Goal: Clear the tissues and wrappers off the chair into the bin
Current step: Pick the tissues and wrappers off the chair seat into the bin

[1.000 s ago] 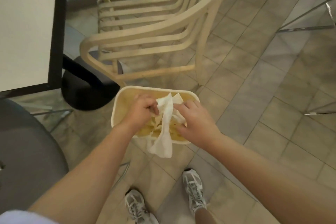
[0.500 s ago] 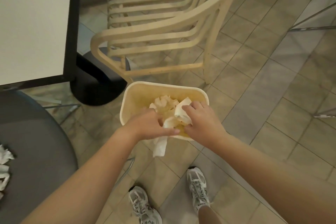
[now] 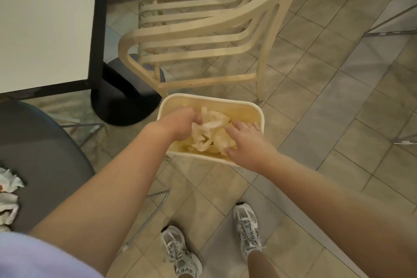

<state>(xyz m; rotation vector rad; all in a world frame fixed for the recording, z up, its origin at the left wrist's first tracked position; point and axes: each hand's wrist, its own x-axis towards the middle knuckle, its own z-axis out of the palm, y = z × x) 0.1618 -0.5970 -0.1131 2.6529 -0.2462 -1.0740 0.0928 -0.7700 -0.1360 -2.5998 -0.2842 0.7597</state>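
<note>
Grey chair (image 3: 45, 156) seat fills the 8–9 o'clock side. At its far left edge, 9 o'clock, crumpled tissues (image 3: 9, 196) are lying on it, so the job isn't finished.

Cream bin (image 3: 259, 113) sits on the tile floor at frame centre, roughly 12 o'clock from the person's shoes. It holds a loose heap of binned tissues (image 3: 212, 133) that stands up near rim level.

Left hand (image 3: 180, 124) is over the bin's 9 o'clock side, fingers curled down onto the heap; can't tell whether it's gripping paper or just pushing. Right hand (image 3: 246, 144) is at the bin's 4 o'clock, fingers fairly straight and spread, pressing on the heap, holding nothing.

Step in hand, my read: tamping the dropped batch down.

Next: lift both hands clear with nothing stuck to them, swing to 9 o'clock and gather the remaining tissues. They're light and crumpled; take the clump in one grab, or bits will drop.
</note>
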